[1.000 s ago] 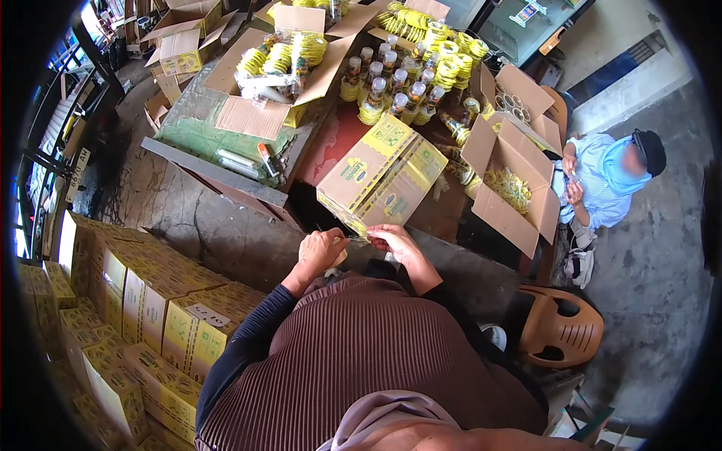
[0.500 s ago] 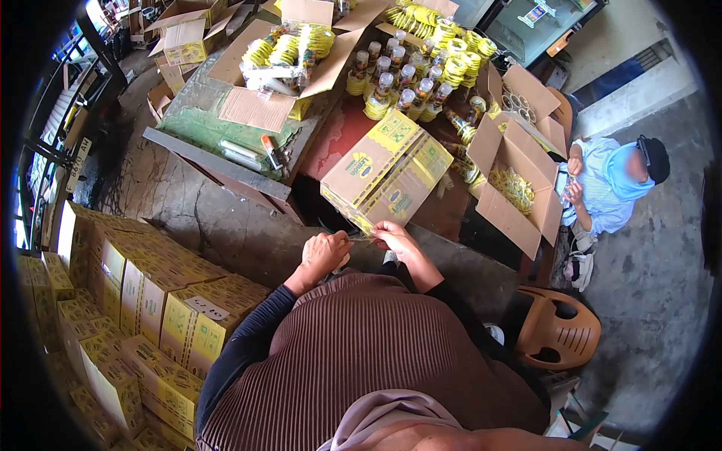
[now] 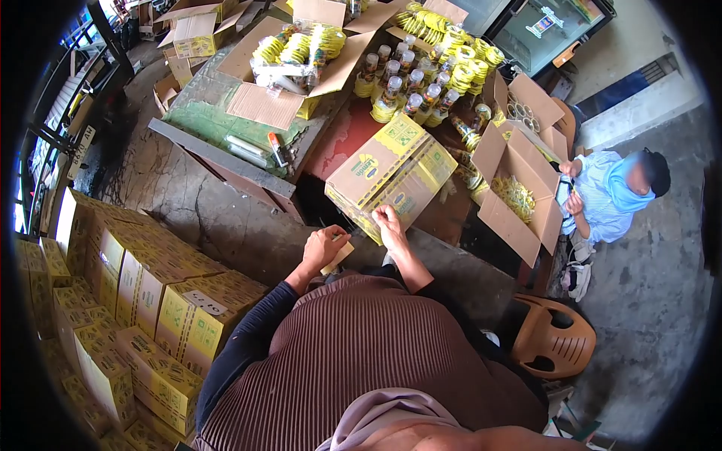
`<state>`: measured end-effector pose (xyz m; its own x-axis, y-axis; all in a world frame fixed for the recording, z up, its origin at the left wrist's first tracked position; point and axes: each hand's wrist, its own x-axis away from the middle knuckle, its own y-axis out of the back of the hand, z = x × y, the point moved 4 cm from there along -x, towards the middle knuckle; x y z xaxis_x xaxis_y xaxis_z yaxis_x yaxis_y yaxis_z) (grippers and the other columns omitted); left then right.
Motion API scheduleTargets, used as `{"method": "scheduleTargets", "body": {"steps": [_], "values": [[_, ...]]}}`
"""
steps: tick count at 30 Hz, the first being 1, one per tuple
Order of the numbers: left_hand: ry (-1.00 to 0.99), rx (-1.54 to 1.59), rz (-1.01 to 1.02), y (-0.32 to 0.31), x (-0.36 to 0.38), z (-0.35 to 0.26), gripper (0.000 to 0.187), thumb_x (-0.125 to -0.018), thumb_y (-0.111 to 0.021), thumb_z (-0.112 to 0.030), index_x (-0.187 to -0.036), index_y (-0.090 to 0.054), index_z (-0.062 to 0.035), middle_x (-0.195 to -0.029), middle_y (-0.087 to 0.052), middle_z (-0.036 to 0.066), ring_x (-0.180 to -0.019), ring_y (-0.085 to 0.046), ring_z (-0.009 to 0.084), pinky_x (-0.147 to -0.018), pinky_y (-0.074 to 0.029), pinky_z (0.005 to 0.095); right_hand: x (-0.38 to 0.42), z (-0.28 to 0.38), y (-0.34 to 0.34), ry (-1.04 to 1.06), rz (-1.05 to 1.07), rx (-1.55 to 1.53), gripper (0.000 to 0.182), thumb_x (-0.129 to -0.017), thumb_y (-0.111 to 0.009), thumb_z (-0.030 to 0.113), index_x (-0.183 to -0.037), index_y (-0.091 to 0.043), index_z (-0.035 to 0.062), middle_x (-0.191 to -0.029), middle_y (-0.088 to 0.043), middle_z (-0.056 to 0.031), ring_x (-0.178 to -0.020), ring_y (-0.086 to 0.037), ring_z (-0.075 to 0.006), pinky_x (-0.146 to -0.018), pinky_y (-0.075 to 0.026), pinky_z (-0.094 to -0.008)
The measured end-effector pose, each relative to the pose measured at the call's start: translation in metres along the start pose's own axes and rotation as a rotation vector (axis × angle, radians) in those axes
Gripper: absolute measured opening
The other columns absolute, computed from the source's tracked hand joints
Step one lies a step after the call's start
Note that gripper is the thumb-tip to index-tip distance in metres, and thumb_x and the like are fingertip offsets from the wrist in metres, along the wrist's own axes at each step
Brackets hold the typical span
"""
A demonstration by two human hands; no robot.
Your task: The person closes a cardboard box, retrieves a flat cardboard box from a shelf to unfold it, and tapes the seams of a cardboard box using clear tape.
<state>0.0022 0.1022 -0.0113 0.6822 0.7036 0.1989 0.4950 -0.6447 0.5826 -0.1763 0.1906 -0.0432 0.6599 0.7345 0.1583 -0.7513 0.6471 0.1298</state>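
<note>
My left hand [image 3: 323, 248] is closed in front of my body. A small tan, cardboard-like piece [image 3: 338, 258] pokes out below its fingers; most of it is hidden by the hand. My right hand [image 3: 389, 225] has its fingertips pinched together beside the near end of a closed yellow and brown lemon-print carton [image 3: 391, 169]. Whatever is in that pinch is too small to make out. The carton lies at an angle on the red tabletop [image 3: 342, 139], its seam running along the top.
Clear-lidded bottles [image 3: 414, 79] and yellow ring-shaped packs [image 3: 470, 64] crowd the table's back. An open carton [image 3: 519, 199] holds yellow items, near a seated person [image 3: 605, 184]. Stacked cartons [image 3: 173, 301] stand left; an orange chair [image 3: 553, 334] is right. A box cutter [image 3: 277, 149] lies on the green table.
My hands have moved apart; a thin, clear strip showed between them before. My right hand has risen towards the carton's near edge. The tan piece under my left hand shows more plainly.
</note>
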Motion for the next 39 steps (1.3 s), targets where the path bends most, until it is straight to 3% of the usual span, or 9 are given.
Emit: {"method": "scheduleTargets", "body": {"steps": [2, 5, 8, 12, 15, 31, 34, 36, 39], "values": [[0.007, 0.02, -0.011, -0.003, -0.005, 0.006, 0.027, -0.081, -0.063, -0.038, -0.091, -0.069, -0.0131, -0.072, -0.065, 0.018, -0.071, -0.065, 0.0334, -0.068, -0.051, 0.0418, -0.011, -0.004, -0.003, 0.054, -0.013, 0.1, 0.012, -0.088, -0.06, 0.016, -0.09, -0.056, 0.0047, -0.08, -0.058, -0.0048, -0.076, -0.055, -0.0142, -0.072, -0.044, -0.0297], [0.045, 0.009, -0.087, -0.003, -0.012, 0.009, 0.028, -0.08, -0.063, -0.037, -0.091, -0.069, -0.0126, -0.072, -0.066, 0.016, -0.072, -0.065, 0.0326, -0.069, -0.051, 0.0412, -0.019, 0.02, -0.007, 0.11, -0.069, 0.427, 0.015, -0.083, -0.065, 0.02, -0.084, -0.06, 0.0059, -0.08, -0.063, -0.0078, -0.075, -0.062, -0.0237, -0.07, -0.047, -0.0348], [0.084, 0.009, -0.071, -0.003, -0.017, 0.01, 0.03, -0.081, -0.064, -0.036, -0.092, -0.068, -0.0091, -0.08, -0.067, 0.015, -0.076, -0.066, 0.0313, -0.069, -0.05, 0.0394, -0.027, 0.025, -0.012, 0.207, -0.111, 0.607, 0.015, -0.082, -0.066, 0.021, -0.083, -0.06, 0.007, -0.081, -0.064, -0.0069, -0.077, -0.063, -0.0253, -0.068, -0.047, -0.0348], [0.077, 0.021, -0.085, -0.013, -0.022, 0.021, 0.029, -0.081, -0.064, -0.036, -0.092, -0.068, -0.0094, -0.08, -0.067, 0.015, -0.075, -0.066, 0.0316, -0.068, -0.05, 0.0398, -0.023, 0.031, -0.019, 0.354, -0.188, 0.827, 0.013, -0.082, -0.066, 0.021, -0.086, -0.058, 0.0116, -0.082, -0.062, -0.0039, -0.082, -0.061, -0.0241, -0.071, -0.039, -0.044], [0.065, 0.048, -0.085, -0.019, -0.026, 0.028, 0.029, -0.081, -0.064, -0.036, -0.092, -0.068, -0.0095, -0.079, -0.067, 0.015, -0.074, -0.066, 0.032, -0.068, -0.05, 0.0402, -0.02, 0.031, -0.023, 0.399, -0.229, 0.915, 0.012, -0.083, -0.064, 0.021, -0.088, -0.056, 0.0133, -0.084, -0.061, -0.0034, -0.087, -0.058, -0.0236, -0.073, -0.035, -0.0443], [0.091, 0.009, -0.102, -0.009, -0.016, 0.014, 0.028, -0.083, -0.063, -0.037, -0.095, -0.066, -0.011, -0.085, -0.067, 0.018, -0.081, -0.066, 0.0334, -0.071, -0.05, 0.0411, -0.011, 0.025, -0.023, 0.525, -0.247, 0.817, 0.012, -0.084, -0.059, 0.013, -0.091, -0.05, 0.0121, -0.09, -0.057, -0.0032, -0.092, -0.055, -0.023, -0.081, -0.035, -0.0417], [0.092, 0.014, -0.108, -0.018, -0.024, 0.026, 0.029, -0.083, -0.063, -0.036, -0.094, -0.066, -0.01, -0.086, -0.068, 0.017, -0.082, -0.066, 0.0322, -0.071, -0.05, 0.0402, -0.016, 0.025, -0.022, 0.444, -0.241, 0.866, 0.015, -0.082, -0.063, 0.013, -0.089, -0.05, 0.0124, -0.088, -0.058, -0.0028, -0.09, -0.056, -0.0227, -0.079, -0.036, -0.0419], [0.096, 0.019, -0.103, -0.027, -0.029, 0.039, 0.029, -0.083, -0.063, -0.036, -0.093, -0.066, -0.0093, -0.085, -0.068, 0.017, -0.081, -0.066, 0.0313, -0.071, -0.05, 0.0395, -0.023, 0.022, -0.014, 0.284, -0.213, 0.721, 0.017, -0.079, -0.066, 0.014, -0.085, -0.051, 0.0123, -0.082, -0.058, -0.0027, -0.082, -0.058, -0.0227, -0.074, -0.038, -0.0421], [0.015, 0.141, -0.094, -0.037, -0.036, 0.048, 0.03, -0.083, -0.064, -0.036, -0.091, -0.067, -0.0075, -0.082, -0.068, 0.014, -0.077, -0.066, 0.029, -0.07, -0.05, 0.0378, -0.029, 0.026, -0.01, 0.329, -0.178, 0.722, 0.014, -0.078, -0.067, 0.011, -0.085, -0.055, 0.0113, -0.072, -0.058, -0.0032, -0.072, -0.059, -0.0246, -0.071, -0.041, -0.042]]}}
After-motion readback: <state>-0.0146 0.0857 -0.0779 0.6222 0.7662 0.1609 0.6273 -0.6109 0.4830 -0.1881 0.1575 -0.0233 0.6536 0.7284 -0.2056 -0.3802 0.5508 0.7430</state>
